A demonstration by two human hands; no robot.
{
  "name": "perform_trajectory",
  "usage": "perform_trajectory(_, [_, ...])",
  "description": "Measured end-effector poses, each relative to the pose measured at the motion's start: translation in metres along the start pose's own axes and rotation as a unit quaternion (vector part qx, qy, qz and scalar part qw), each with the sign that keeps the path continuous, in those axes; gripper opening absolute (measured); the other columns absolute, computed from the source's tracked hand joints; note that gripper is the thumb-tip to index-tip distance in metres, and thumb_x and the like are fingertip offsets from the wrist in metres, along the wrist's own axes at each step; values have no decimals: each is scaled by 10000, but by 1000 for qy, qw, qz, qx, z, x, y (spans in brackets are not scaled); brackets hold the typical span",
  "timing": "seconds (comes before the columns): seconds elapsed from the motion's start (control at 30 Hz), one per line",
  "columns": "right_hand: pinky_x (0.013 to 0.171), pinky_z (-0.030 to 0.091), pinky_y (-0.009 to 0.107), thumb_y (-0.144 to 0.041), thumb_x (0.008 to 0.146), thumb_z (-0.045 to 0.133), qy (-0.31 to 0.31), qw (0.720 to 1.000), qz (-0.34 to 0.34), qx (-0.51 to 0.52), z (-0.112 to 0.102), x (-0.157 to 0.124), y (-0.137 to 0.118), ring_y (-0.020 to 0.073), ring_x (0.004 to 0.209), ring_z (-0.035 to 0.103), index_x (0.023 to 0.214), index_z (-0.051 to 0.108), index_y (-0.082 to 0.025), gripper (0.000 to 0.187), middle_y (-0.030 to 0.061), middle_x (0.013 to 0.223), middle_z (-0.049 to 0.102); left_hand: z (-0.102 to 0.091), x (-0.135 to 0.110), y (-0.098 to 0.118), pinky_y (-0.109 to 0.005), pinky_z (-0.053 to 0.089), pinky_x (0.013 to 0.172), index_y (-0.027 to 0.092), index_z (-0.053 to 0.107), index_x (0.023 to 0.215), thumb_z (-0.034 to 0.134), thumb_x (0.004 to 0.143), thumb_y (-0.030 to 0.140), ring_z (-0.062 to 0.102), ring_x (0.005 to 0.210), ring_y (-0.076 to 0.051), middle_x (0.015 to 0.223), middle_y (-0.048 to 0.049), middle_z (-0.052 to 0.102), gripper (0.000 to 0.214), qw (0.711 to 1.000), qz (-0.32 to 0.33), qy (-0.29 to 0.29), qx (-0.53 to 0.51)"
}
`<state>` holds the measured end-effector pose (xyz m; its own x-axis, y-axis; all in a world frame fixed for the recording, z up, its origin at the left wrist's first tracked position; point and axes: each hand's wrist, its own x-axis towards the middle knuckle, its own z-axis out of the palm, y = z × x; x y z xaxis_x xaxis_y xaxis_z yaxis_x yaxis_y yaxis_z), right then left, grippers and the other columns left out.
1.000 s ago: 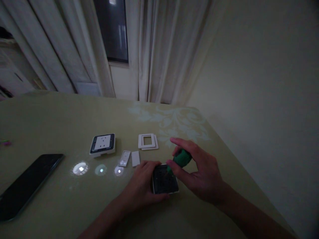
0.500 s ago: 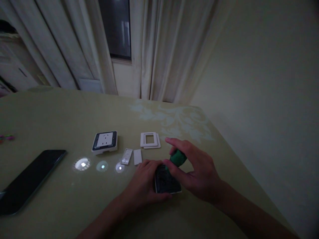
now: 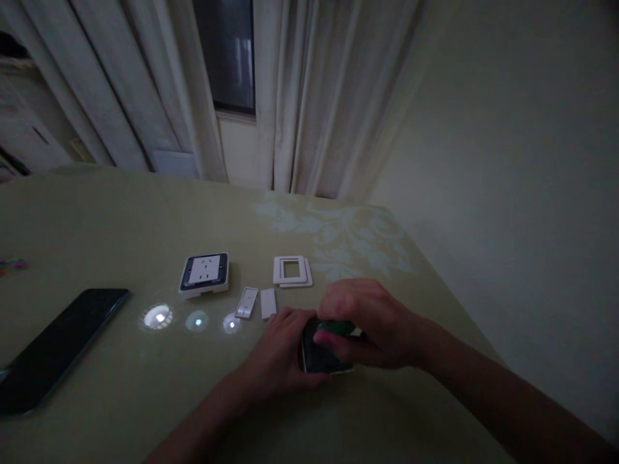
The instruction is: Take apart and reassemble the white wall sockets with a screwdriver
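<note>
My left hand (image 3: pixel 289 348) grips a dark square switch module with a white edge (image 3: pixel 322 359) by its left side, on the table. Wrapped around a green-handled screwdriver (image 3: pixel 338 327), my right hand (image 3: pixel 370 322) is over that module; the tool's tip is hidden. Beyond the left hand lie two small white rocker pieces, one hollow side up (image 3: pixel 246 303) and one plain (image 3: pixel 268 303). White square frames (image 3: pixel 293 271) lie stacked farther back. To the left sits a wall socket (image 3: pixel 204 275) with its cover frame off, on a white base.
A black phone-like slab (image 3: pixel 62 348) lies on the table (image 3: pixel 145 225) at the left. Small colourful items (image 3: pixel 17 263) are at the far left edge. Curtains (image 3: pixel 333 96) hang behind the table, and a wall (image 3: pixel 512 193) runs along its right side.
My right hand has turned over, its fingers curling down around the green handle, which now shows less. My left hand keeps its hold on the module.
</note>
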<state>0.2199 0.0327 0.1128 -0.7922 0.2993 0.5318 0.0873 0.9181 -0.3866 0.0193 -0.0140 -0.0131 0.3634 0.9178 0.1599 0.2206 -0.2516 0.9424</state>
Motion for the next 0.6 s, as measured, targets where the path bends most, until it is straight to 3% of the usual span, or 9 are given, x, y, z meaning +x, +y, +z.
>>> perform_trajectory(0.07, [721,494,279,-285,1101,553,-46,998,-4,40,-10,4,3,154,817,643,1118,600,-229,75,18,925,697,-3,1,-2,-562,478,985,310,803,1116,971,687,420,661,1099,-423,1175,-82,782,473,996,39,-39,72])
perform_trajectory(0.13, [737,506,289,-308,1112,537,-77,996,27,41,-18,8,2,165,844,661,1187,613,-221,138,40,975,719,-4,1,-5,-554,492,984,308,783,1191,969,685,423,661,1097,-409,1190,-85,772,551,995,52,-28,80])
perform_trajectory(0.2, [677,473,272,-414,1099,589,-73,993,89,-8,-20,12,-2,151,738,647,1186,628,-211,225,14,892,721,-3,0,-8,-545,501,978,310,769,1235,972,680,434,658,1087,-398,1178,-81,768,604,995,54,-14,77])
perform_trajectory(0.3, [587,373,256,-490,1090,609,-36,982,156,-105,-18,17,-7,115,576,558,1020,644,-198,303,-37,713,661,-1,0,-10,-556,497,972,310,747,1299,983,668,438,653,1091,-412,1189,-96,770,686,995,55,-15,82])
perform_trajectory(0.4, [622,382,275,-283,1126,490,-59,986,57,-143,-19,20,-8,130,627,561,928,644,-193,266,-16,721,657,0,0,-9,-558,492,959,287,751,1264,981,663,435,658,1085,-425,1177,-105,773,660,994,51,-23,98])
perform_trajectory(0.5, [738,462,309,-191,1090,464,-117,985,-47,-121,-28,22,-7,178,787,619,1077,673,-155,212,44,859,720,-1,0,-9,-535,490,957,288,760,1194,964,696,466,658,1093,-414,1177,-91,768,567,993,49,-25,103])
perform_trajectory(0.6, [754,476,318,-240,1109,432,-135,983,19,-126,-35,23,-7,193,821,646,1187,664,-123,271,81,929,746,-1,1,-10,-547,475,992,302,725,1278,985,662,447,646,1127,-420,1219,-84,763,684,992,46,-40,109])
